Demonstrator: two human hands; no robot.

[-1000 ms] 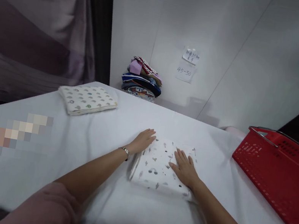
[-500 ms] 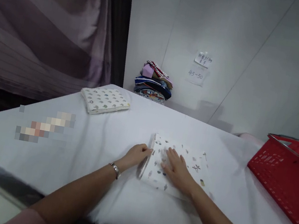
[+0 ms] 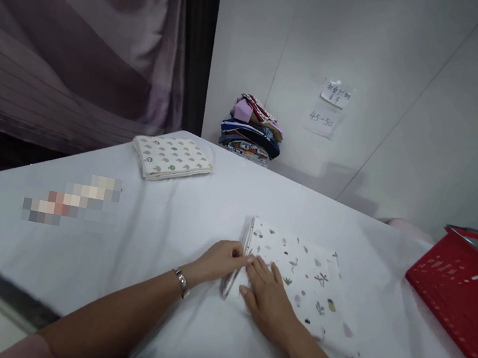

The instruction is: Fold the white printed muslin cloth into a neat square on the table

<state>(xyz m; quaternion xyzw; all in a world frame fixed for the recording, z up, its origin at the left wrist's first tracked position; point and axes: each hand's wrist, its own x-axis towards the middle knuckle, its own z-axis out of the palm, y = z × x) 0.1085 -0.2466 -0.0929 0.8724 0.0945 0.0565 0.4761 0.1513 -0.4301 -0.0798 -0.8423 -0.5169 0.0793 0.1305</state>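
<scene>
A white cloth printed with small plants and birds lies folded on the white-covered table. My left hand, with a metal bracelet at the wrist, is closed at the cloth's left folded edge, thumb and finger pinched there. On top of the cloth rests my right hand, fingers stretched out and palm down, its fingertips close to my left fingers. Part of the cloth's near side is hidden under my right hand and forearm.
Another folded cloth with grey prints lies at the table's far left corner. A red plastic basket with a metal handle stands at the right. Stacked fabrics sit beyond the table by the wall. A blurred-out patch covers something at left.
My right hand has slid left and toward me, closer to my left hand. More of the cloth's print shows at the right. The view has shifted slightly.
</scene>
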